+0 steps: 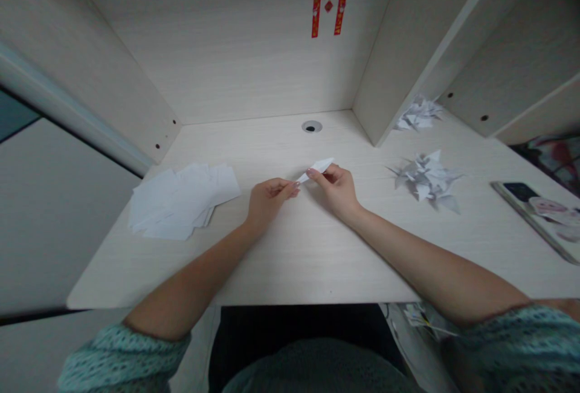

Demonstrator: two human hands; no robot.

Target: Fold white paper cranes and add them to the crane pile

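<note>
Above the middle of the desk I hold a small piece of folded white paper [322,165], long and pointed in outline. My left hand [270,198] pinches its narrow left tip between thumb and fingers. On the wider right part, my right hand [336,186] is closed, thumb in front and fingers behind. The fingers hide some of the folds. To the left lies a spread stack of white paper sheets [181,199]. Right of my right hand sits a pile of folded white paper pieces [428,178] with pointed ends, perhaps paper cranes.
A second pile of folded paper [419,113] lies behind the upright divider [385,103]. A phone [534,214] rests at the desk's right side. A round cable hole [312,127] is near the back panel, which bears red paper strips [316,13]. The pale desk [290,272] ends close to my body.
</note>
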